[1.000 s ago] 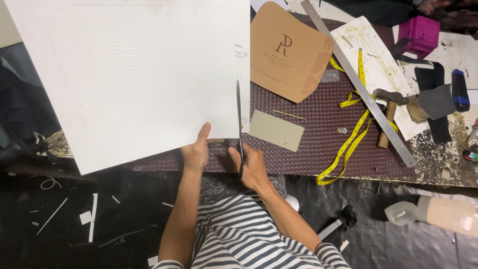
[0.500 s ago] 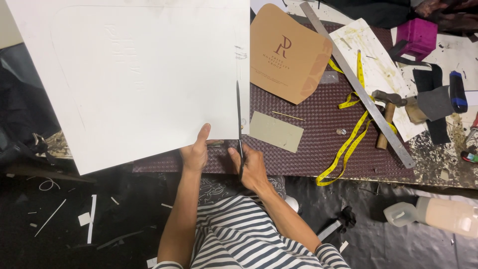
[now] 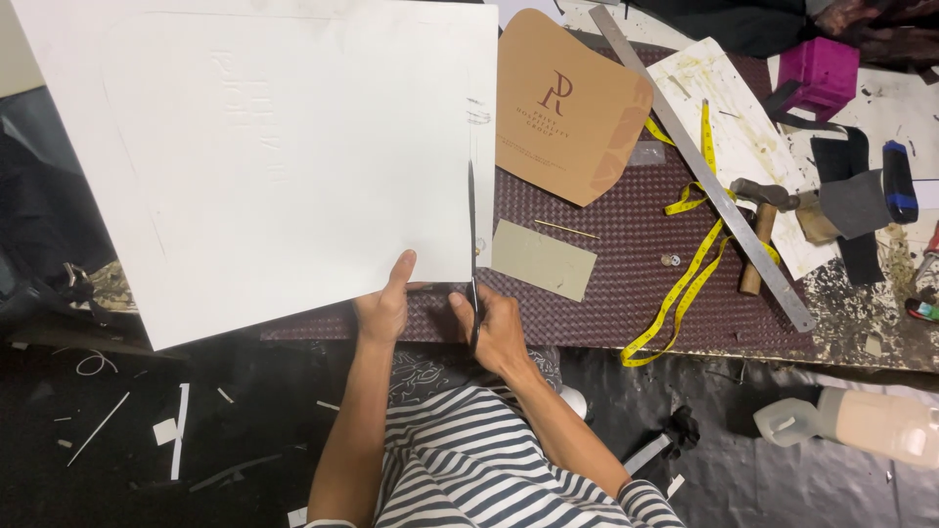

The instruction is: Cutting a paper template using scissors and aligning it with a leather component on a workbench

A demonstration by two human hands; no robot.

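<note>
My left hand pinches the near edge of a large white card sheet, thumb on top, holding it over the table's front edge. My right hand grips a pair of scissors whose long blades run up into the sheet close to its right edge. A narrow strip of the sheet lies to the right of the blades.
On the woven maroon mat lie a small grey card piece, a tan printed card shape, a yellow tape measure, a long metal ruler and a hammer. Paper scraps litter the dark floor.
The scissors have edged slightly farther up the sheet. Both hands stay in nearly the same place.
</note>
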